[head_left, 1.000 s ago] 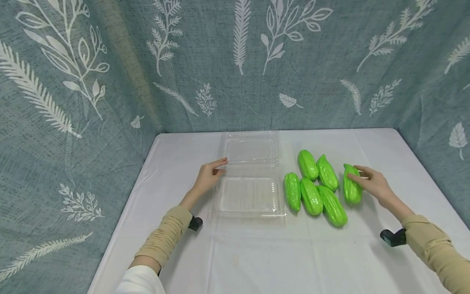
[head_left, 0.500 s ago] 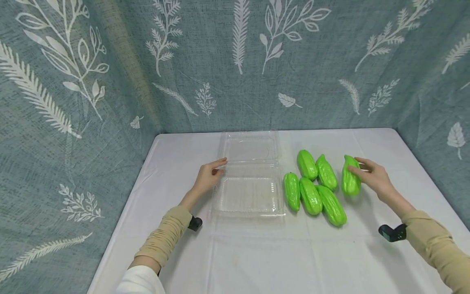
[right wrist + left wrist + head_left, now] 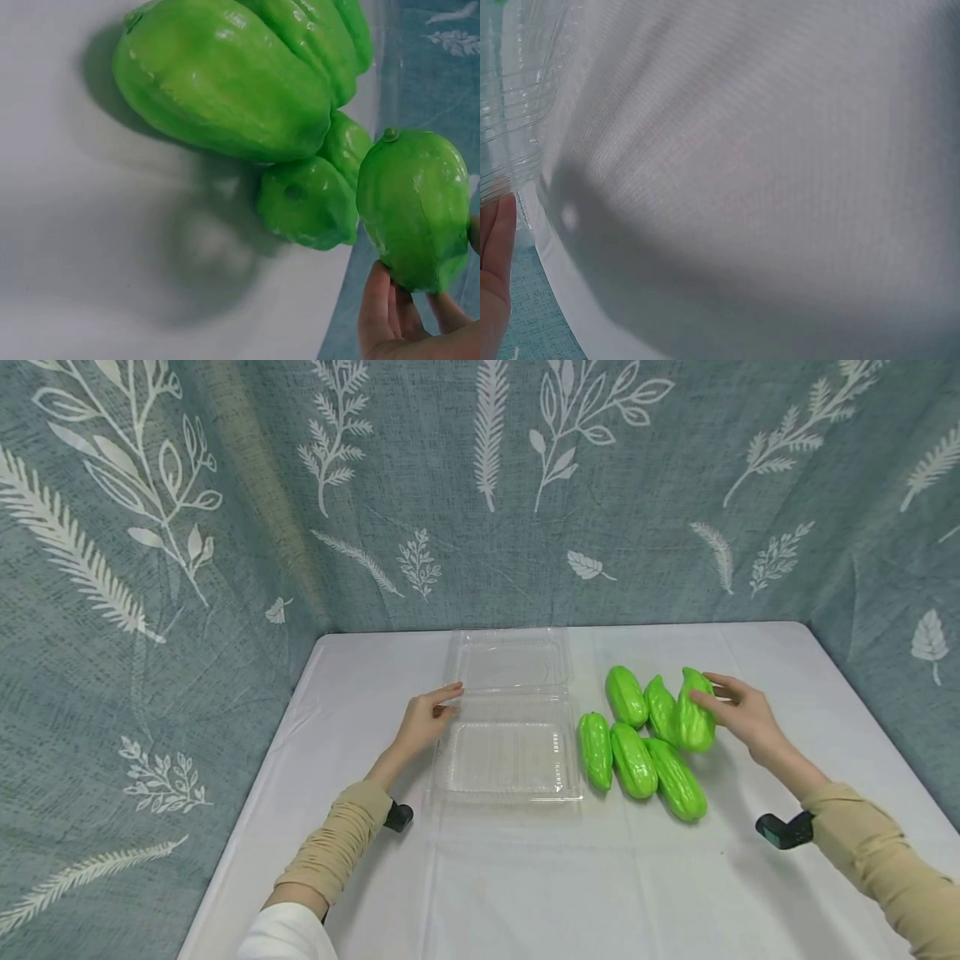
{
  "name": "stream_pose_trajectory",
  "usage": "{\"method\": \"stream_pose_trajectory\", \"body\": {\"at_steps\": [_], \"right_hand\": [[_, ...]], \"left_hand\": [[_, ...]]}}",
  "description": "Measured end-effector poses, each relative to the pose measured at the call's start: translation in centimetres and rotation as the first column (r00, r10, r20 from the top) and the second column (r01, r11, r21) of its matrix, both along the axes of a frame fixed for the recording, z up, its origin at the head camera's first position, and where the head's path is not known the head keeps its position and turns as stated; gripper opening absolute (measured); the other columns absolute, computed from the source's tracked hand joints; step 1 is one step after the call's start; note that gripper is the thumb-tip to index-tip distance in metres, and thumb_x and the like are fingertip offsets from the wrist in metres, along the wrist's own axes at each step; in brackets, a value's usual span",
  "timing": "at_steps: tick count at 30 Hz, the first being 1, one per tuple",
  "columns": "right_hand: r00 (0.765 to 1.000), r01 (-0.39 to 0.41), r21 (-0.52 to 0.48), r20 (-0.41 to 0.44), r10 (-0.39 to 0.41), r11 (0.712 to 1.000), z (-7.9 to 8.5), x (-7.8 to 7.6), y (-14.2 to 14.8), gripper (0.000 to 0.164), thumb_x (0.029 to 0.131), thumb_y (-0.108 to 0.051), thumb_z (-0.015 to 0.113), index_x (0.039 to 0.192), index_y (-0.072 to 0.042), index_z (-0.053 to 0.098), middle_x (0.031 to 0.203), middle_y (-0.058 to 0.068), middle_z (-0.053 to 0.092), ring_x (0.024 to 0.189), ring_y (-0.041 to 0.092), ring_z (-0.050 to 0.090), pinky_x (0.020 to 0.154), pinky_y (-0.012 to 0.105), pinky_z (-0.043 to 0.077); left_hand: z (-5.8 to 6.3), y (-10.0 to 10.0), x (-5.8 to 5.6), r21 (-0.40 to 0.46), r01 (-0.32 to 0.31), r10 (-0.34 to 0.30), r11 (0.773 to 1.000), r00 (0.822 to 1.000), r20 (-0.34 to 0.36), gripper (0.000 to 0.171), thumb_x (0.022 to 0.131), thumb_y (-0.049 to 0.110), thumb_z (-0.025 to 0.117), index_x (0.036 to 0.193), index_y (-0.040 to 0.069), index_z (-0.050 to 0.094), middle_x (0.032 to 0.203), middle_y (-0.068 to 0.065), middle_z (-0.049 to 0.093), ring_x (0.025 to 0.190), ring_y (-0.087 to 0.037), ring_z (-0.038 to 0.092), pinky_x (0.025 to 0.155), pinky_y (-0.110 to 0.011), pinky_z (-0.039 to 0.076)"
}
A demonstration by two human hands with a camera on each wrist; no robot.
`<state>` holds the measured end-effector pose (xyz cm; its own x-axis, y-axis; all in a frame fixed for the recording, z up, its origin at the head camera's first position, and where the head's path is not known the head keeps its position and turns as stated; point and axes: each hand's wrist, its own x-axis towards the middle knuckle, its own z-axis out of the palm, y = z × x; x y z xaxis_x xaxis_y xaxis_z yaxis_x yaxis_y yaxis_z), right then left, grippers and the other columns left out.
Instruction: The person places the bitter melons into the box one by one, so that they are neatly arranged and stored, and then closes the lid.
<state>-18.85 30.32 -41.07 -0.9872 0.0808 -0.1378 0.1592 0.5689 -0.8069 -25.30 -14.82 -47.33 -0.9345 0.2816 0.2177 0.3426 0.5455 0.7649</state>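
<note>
My right hand [image 3: 742,710] holds a glossy, ridged green gourd [image 3: 696,718], thumb and fingers on opposite sides. This gourd overlaps the others in the head view; in the right wrist view the held gourd [image 3: 412,210] shows at the right, fingers [image 3: 375,311] around its lower end. Several similar gourds [image 3: 635,760] lie together right of the clear plastic container [image 3: 450,777]. The container is open, its lid [image 3: 513,662] laid back. At its left edge, near the hinge, my left hand [image 3: 422,722] pinches the rim; fingertips [image 3: 502,217] meet the plastic in the left wrist view.
A white cloth [image 3: 525,893] covers the table. Blue-green curtains [image 3: 420,468] with white leaf prints rise behind the table and along both sides. A black wrist camera [image 3: 783,831] hangs under the right forearm, another camera [image 3: 399,816] under the left.
My right hand has raised the rightmost gourd from the cloth, first away from me, then left over the neighbouring gourds. The left hand and container have stayed in place.
</note>
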Motion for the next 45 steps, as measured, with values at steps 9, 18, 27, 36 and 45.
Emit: {"method": "stream_pose_trajectory", "body": {"at_steps": [9,18,27,36,45], "right_hand": [[1.000,-0.016,-0.034,-0.013,0.015,0.999,-0.8,-0.8,-0.4,0.077,0.091,-0.049,0.054,0.147,-0.002,0.030,0.141,0.033,0.037,0.124,0.046,0.044,0.094,0.053,0.043],[0.999,-0.052,-0.075,0.005,0.053,0.996,-0.3,-0.9,-2.6,0.073,0.094,-0.044,0.051,0.149,-0.002,0.026,0.143,0.032,0.035,0.128,0.046,0.041,0.095,0.045,0.043],[0.996,-0.091,-0.100,-0.001,0.091,0.991,-0.2,-1.3,-5.2,0.072,0.093,-0.043,0.054,0.148,-0.002,0.029,0.144,0.031,0.035,0.129,0.046,0.039,0.102,0.055,0.038],[0.992,-0.128,-0.142,0.002,0.129,0.982,-0.1,-1.3,-7.6,0.070,0.094,-0.039,0.055,0.148,-0.003,0.029,0.145,0.030,0.035,0.130,0.043,0.040,0.093,0.045,0.046],[0.988,-0.138,-0.232,0.040,0.151,0.963,-0.7,-1.3,-9.3,0.070,0.092,-0.038,0.058,0.148,-0.005,0.030,0.146,0.027,0.036,0.123,0.037,0.047,0.079,0.025,0.049]], "left_hand": [[0.1,0.1,0.1,-0.012,-0.013,0.013,1.000,1.000,0.001,0.034,0.089,-0.007,0.053,0.121,-0.004,0.062,0.134,-0.014,0.057,0.124,-0.031,0.053,0.088,-0.042,0.052],[0.1,0.2,0.1,-0.019,-0.012,0.012,1.000,1.000,-0.007,0.033,0.089,-0.005,0.055,0.121,-0.004,0.061,0.134,-0.014,0.056,0.124,-0.031,0.053,0.089,-0.042,0.052],[0.2,0.2,0.1,-0.016,-0.006,0.006,1.000,1.000,0.001,0.033,0.089,-0.006,0.055,0.122,-0.005,0.061,0.135,-0.014,0.056,0.125,-0.031,0.052,0.089,-0.042,0.052],[0.3,0.3,0.0,-0.009,-0.003,0.003,1.000,1.000,-0.012,0.033,0.088,-0.007,0.054,0.120,-0.005,0.062,0.134,-0.015,0.056,0.122,-0.031,0.054,0.087,-0.040,0.053],[0.1,0.4,0.1,-0.016,-0.008,0.008,1.000,1.000,-0.027,0.034,0.089,-0.009,0.052,0.121,-0.006,0.061,0.134,-0.015,0.056,0.123,-0.031,0.053,0.088,-0.042,0.052]]}}
